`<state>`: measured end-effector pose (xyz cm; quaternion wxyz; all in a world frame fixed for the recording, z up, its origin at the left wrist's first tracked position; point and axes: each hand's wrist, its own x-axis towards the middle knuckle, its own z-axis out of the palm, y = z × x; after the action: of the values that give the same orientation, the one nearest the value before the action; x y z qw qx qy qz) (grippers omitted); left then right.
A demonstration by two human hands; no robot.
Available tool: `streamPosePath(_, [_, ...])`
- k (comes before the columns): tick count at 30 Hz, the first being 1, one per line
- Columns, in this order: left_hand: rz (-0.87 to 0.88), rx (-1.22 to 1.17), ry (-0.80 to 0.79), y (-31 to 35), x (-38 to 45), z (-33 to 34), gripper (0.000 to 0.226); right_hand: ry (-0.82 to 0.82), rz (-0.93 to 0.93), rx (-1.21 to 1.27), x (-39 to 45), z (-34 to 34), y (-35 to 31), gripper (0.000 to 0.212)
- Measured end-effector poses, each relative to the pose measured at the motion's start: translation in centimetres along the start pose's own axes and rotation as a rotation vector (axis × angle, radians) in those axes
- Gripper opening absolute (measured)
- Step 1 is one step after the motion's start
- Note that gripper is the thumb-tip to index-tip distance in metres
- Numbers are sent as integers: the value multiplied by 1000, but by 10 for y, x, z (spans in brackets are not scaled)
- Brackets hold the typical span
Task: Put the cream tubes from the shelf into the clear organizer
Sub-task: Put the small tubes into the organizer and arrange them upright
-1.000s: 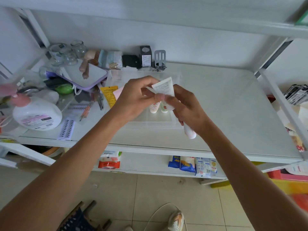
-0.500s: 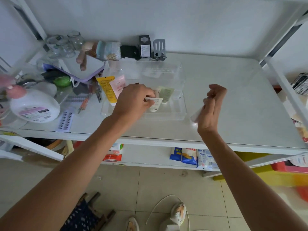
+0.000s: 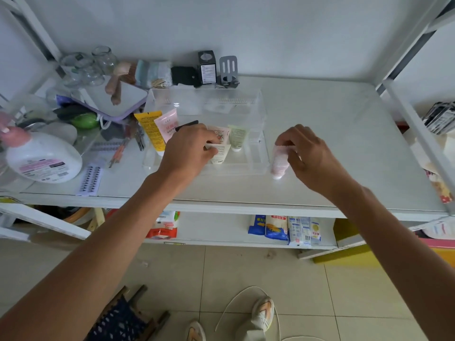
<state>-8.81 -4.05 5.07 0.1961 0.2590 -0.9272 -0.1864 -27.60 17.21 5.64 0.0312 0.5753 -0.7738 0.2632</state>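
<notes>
Head view. Left hand (image 3: 188,150) at frame centre, reaching into the clear organizer (image 3: 258,153); its fingers (image 3: 211,151) pinch the crimped end of a cream-white tube (image 3: 221,155), which lies inside the organizer's near compartment. Right hand (image 3: 304,150), right of centre, fingers (image 3: 286,142) closed on the top of a pale pink tube (image 3: 279,161); that tube stands roughly upright, cap down on the white shelf (image 3: 332,143), just outside the organizer's right wall.

Organizer contents: a floral-printed tube (image 3: 220,134) and a pale green tube (image 3: 237,137) lie side by side, directly above the cream-white tube in the frame. A yellow tube (image 3: 150,130) and a pink tube (image 3: 169,124) sit at the organizer's left end, partly behind the left hand; whether they are inside the wall or against it cannot be determined.

Left of frame: a white pump bottle (image 3: 44,157) on its side, a mirror (image 3: 114,98), glass jars (image 3: 86,65).
</notes>
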Motion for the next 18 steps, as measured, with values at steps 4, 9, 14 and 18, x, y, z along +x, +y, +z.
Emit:
streamPosePath(4, [-40,38,-14,3,1,-2,20,26,-88,-64,29,-30,-22,26])
streamPosePath(9, [-88,56,8,7,5,-8,15,60,-118,-20,73,-24,-51,27])
streamPosePath(14, [-95,109,4,9,9,-7,12,-29,-28,-19,84,9,-59,32])
streamPosePath(18, [-120,96,53,6,7,-7,8,-71,22,-28,81,21,-61,32])
